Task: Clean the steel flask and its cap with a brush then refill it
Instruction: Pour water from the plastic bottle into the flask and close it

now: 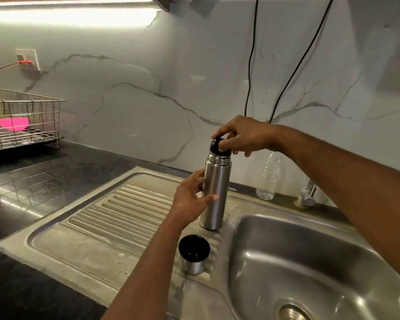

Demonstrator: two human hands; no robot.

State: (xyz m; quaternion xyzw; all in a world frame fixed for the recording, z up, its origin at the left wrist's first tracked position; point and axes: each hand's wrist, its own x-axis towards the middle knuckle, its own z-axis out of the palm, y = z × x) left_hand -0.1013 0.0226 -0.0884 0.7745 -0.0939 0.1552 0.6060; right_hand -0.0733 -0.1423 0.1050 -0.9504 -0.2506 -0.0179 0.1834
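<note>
Steel flask (214, 192) stands upright, left hand (191, 199) gripping its body, right hand (243, 135) pinching its black stopper (217, 147).

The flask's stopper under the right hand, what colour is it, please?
Black stopper, head view.

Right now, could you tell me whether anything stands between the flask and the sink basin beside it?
Nothing visible does. The flask stands upright on the drainboard at the basin's left edge, held by the left hand; the right hand grips its stopper. The cup sits nearer the camera, off that path.
</note>
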